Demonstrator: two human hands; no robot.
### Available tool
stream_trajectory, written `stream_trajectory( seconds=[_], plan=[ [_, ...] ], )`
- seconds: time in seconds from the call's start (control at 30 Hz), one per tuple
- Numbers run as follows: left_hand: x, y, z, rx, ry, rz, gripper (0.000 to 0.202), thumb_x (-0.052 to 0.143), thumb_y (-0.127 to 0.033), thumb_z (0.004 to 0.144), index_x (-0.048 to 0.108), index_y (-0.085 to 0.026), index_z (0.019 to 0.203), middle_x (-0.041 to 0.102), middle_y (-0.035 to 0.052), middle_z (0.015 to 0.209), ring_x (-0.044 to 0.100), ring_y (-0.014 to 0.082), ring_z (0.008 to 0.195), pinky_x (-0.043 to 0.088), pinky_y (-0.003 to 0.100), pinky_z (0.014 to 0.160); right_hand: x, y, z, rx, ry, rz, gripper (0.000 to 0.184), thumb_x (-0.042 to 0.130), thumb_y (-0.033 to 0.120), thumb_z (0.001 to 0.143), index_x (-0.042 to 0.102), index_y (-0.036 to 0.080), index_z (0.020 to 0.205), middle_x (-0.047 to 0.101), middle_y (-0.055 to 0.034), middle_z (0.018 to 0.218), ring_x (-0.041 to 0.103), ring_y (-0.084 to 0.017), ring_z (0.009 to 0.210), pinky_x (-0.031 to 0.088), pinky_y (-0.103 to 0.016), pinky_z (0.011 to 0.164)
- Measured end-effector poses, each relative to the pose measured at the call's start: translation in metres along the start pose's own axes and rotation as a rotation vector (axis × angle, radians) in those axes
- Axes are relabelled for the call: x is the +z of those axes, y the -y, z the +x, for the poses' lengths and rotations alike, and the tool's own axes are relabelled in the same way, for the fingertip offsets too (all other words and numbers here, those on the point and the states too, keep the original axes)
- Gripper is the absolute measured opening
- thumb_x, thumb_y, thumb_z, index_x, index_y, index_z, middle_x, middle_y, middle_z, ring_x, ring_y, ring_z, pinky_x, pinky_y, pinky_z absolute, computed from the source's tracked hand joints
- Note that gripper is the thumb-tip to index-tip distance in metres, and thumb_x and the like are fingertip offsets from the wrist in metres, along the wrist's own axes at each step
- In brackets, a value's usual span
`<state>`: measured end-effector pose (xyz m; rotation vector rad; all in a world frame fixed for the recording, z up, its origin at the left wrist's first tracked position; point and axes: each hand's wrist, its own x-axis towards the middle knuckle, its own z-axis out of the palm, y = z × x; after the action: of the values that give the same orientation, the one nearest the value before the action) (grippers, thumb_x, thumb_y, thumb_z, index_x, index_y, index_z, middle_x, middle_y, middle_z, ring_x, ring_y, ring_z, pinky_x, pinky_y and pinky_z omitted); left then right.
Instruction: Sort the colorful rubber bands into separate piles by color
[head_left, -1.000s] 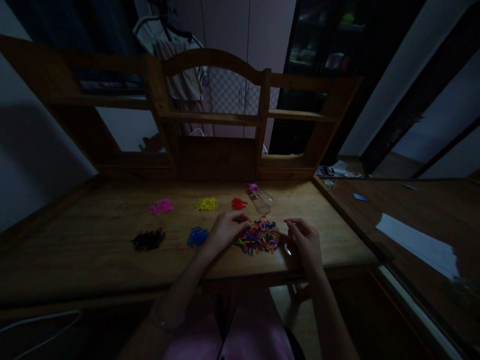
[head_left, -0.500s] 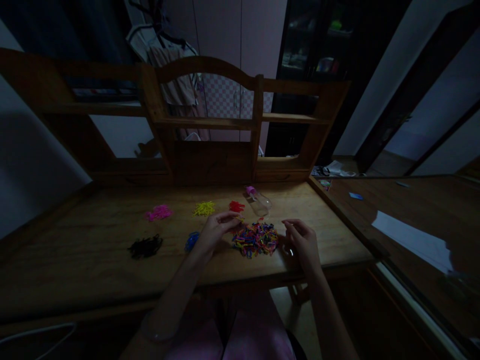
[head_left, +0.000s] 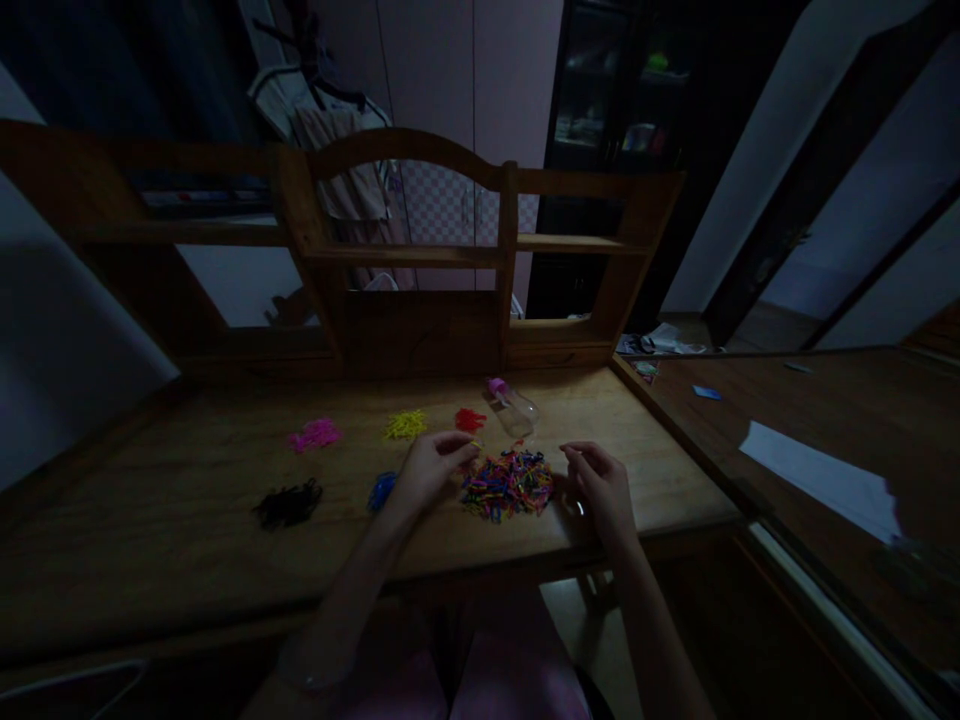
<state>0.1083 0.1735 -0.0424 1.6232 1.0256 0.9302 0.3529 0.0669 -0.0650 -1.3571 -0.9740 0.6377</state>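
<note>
A mixed heap of small coloured bands [head_left: 507, 485] lies on the wooden desk [head_left: 187, 540] between my hands. My left hand [head_left: 429, 466] hovers at the heap's left edge, fingertips pinched together on something too small to make out. My right hand [head_left: 598, 485] rests just right of the heap with its fingers curled inward. Sorted little piles lie around: pink [head_left: 316, 435], yellow [head_left: 406, 425], red [head_left: 469, 419], blue [head_left: 382, 490] and black [head_left: 287, 505].
A clear bottle with a pink cap [head_left: 511, 405] lies on its side behind the heap. A wooden shelf unit [head_left: 420, 260] rises at the desk's back. Another wooden surface with a white sheet [head_left: 821, 478] adjoins on the right.
My left hand lifted off the heap's top edge and drew back to its left side, fingers pinched. The right hand hardly moved. The camera tilted slightly.
</note>
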Motion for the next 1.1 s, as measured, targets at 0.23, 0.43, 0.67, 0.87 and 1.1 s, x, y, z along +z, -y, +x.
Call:
stream_trajectory(
  seconds=[0.23,0.43,0.67,0.87,1.1],
  plan=[
    [-0.086,0.012,0.043,0.068,-0.17,0.824,0.021,0.058,-0.022,0.079,0.074,-0.016,0.091,0.073,0.0109,0.09,0.066,0.0235,0.086,0.049,0.032,0.078,0.0,-0.002,0.0,0.036,0.031,0.044,0.036,0.065,0.049,0.08,0.068,0.016,0.094,0.047,0.0043,0.055,0.043,-0.01,0.045,0.032,-0.022,0.042],
    [-0.109,0.017,0.055,0.052,-0.142,0.917,0.028,0.056,-0.007,0.071,0.074,-0.012,0.092,0.072,0.0133,0.092,0.066,0.0241,0.087,0.048,0.032,0.08,-0.001,-0.001,-0.001,0.04,0.033,0.049,0.038,0.066,0.05,0.078,0.068,0.016,0.094,0.048,0.0046,0.055,0.044,-0.01,0.043,0.033,-0.021,0.04],
    [-0.101,0.009,0.043,0.071,-0.138,0.965,0.033,0.049,-0.009,0.078,0.07,-0.015,0.103,0.071,0.0117,0.099,0.064,0.0248,0.093,0.046,0.034,0.083,0.001,0.001,-0.002,0.061,-0.001,0.018,0.037,0.065,0.051,0.078,0.069,0.016,0.091,0.048,0.0043,0.056,0.041,-0.009,0.044,0.032,-0.02,0.039],
    [-0.054,-0.009,-0.008,0.273,0.091,0.789,0.02,0.05,-0.019,0.085,0.068,-0.02,0.091,0.069,0.007,0.096,0.062,0.0223,0.09,0.045,0.033,0.082,-0.001,0.0,-0.001,0.008,-0.001,-0.049,0.034,0.064,0.048,0.081,0.069,0.016,0.092,0.048,0.0037,0.056,0.044,-0.01,0.05,0.033,-0.02,0.045],
    [-0.003,-0.023,-0.048,0.295,0.286,0.554,0.015,0.053,-0.027,0.089,0.068,-0.023,0.094,0.064,0.0028,0.099,0.06,0.0175,0.092,0.044,0.028,0.082,0.0,0.003,-0.001,0.029,0.009,-0.025,0.035,0.064,0.048,0.081,0.069,0.016,0.094,0.049,0.0036,0.057,0.043,-0.01,0.049,0.031,-0.021,0.043]
  ],
)
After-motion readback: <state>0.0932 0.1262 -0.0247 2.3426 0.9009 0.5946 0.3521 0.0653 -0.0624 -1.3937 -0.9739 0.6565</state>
